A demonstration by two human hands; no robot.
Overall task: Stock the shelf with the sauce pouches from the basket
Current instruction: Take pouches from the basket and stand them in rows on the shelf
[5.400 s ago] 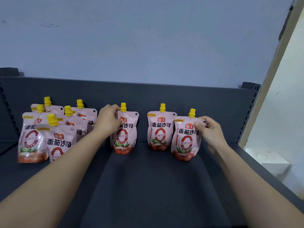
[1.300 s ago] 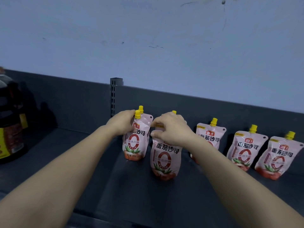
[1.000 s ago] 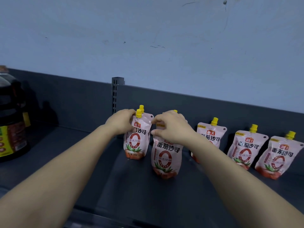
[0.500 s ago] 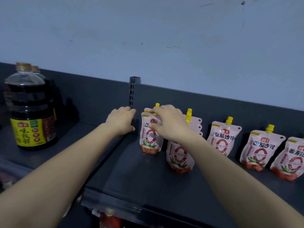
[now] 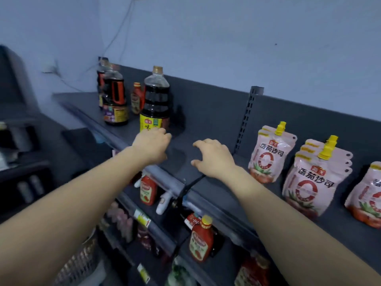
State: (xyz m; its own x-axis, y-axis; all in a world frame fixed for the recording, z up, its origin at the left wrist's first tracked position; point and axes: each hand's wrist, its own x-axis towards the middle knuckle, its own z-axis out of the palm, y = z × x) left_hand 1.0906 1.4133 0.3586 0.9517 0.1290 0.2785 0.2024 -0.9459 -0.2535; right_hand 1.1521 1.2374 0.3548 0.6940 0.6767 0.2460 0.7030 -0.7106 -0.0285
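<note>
While the sauce pouches (image 5: 268, 155) stand faced-out along the right of the shelf (image 5: 216, 182), left hand (image 5: 151, 146) and right hand (image 5: 212, 158) hover loose and empty, freed for the basket (image 5: 80, 263) near left

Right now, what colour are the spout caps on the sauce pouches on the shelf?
Yellow, on pink sauce pouches; the spout caps show clearly in the head view.
</note>
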